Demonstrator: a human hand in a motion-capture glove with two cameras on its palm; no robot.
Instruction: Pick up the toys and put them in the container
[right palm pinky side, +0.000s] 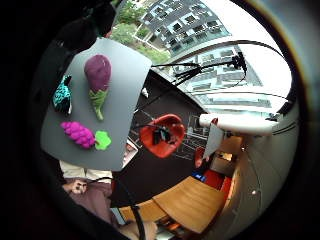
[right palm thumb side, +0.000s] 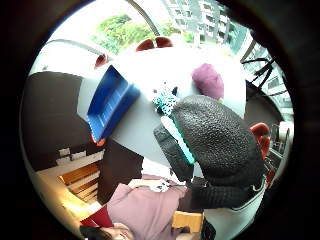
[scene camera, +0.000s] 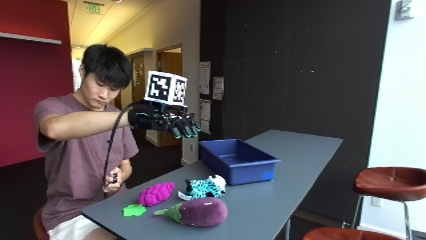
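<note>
gloved right hand (scene camera: 165, 121) hovers high above the table (scene camera: 299, 150), fingers spread apart & relaxed, holding nothing. all three toys lie on the table near its front end: grape toy (scene camera: 156, 193), teal spotted plush (scene camera: 204, 187), eggplant toy (scene camera: 196, 211). blue container (scene camera: 237, 159) sits just past them, looks empty.

risks, imo: eggplant is rounded & lies close to the table's edge, a clumsy nudge could roll it off. grape leaf (scene camera: 134, 210) is also near the corner. plush sits just beside eggplant, so reaching for one may bump the other.

room: open air above toys, container's top unobstructed, bare table beyond it.
</note>
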